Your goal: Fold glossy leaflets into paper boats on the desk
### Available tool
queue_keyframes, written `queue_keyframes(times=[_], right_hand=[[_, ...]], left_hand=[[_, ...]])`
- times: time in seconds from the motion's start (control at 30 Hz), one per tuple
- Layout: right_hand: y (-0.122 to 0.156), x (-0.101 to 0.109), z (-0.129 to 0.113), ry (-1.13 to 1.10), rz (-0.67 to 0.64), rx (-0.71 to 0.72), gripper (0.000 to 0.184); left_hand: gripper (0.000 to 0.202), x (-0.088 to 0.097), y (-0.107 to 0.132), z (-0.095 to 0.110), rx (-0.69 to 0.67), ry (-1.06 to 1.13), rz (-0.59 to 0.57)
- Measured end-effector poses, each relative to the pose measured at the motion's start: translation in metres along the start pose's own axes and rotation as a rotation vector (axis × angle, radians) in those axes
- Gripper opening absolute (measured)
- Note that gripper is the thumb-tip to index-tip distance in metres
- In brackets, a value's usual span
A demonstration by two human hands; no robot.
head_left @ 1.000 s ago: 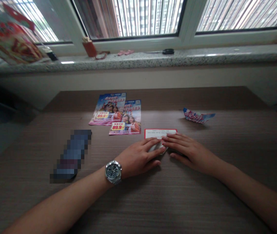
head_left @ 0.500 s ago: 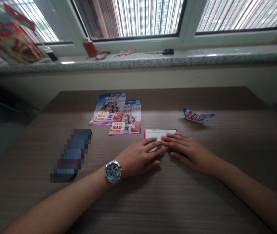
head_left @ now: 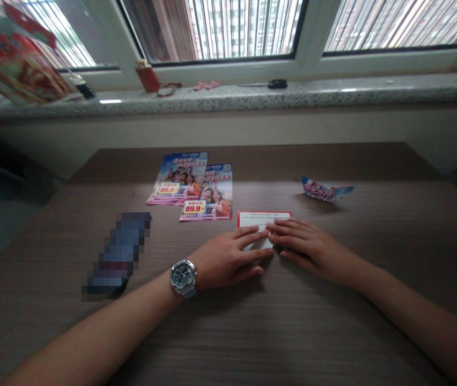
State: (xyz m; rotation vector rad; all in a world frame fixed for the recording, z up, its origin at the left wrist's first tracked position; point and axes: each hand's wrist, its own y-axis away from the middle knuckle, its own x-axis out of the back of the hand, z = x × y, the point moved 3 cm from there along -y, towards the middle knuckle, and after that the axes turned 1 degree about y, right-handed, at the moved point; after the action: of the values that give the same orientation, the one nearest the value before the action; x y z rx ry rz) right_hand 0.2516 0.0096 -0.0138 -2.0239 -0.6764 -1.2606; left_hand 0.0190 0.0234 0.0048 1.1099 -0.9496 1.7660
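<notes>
A sheet of paper [head_left: 249, 219], white with a red border and folded smaller, lies flat on the table in front of me. My left hand [head_left: 228, 257], a metal watch [head_left: 183, 277] on its wrist, rests across the paper's left and near part with the fingers stretched out. From the right, my right hand [head_left: 312, 247] lies flat over the paper's right part, fingers extended. The fingertips of both hands nearly meet at the paper's middle. Much of the paper's near and right side is hidden under them.
Printed flyers [head_left: 212, 195] overlap at the back left. A folded paper boat [head_left: 327, 191] stands at the back right. A dark blurred-out object [head_left: 119, 254] lies at the left. On the windowsill are a red pouch [head_left: 147, 78] and a black-handled tool [head_left: 277, 84].
My left hand has shifted slightly left, with its fingers a little more spread. My right hand stays in nearly the same spot. The paper stays in place.
</notes>
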Motion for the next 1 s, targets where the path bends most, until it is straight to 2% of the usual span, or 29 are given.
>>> queue_keyframes(times=[0.47, 0.67, 1.0], right_hand=[[-0.001, 0.001, -0.001, -0.004, 0.018, 0.018, 0.047], [0.0, 0.002, -0.002, 0.038, -0.014, 0.037, 0.039], [0.0, 0.002, 0.0, 0.028, 0.003, 0.038, 0.038]], left_hand=[[0.039, 0.001, -0.001, 0.002, 0.026, 0.013, 0.027], [0.039, 0.0, 0.0, -0.001, 0.02, 0.036, 0.026], [0.034, 0.001, 0.002, -0.009, 0.039, 0.119, 0.064]])
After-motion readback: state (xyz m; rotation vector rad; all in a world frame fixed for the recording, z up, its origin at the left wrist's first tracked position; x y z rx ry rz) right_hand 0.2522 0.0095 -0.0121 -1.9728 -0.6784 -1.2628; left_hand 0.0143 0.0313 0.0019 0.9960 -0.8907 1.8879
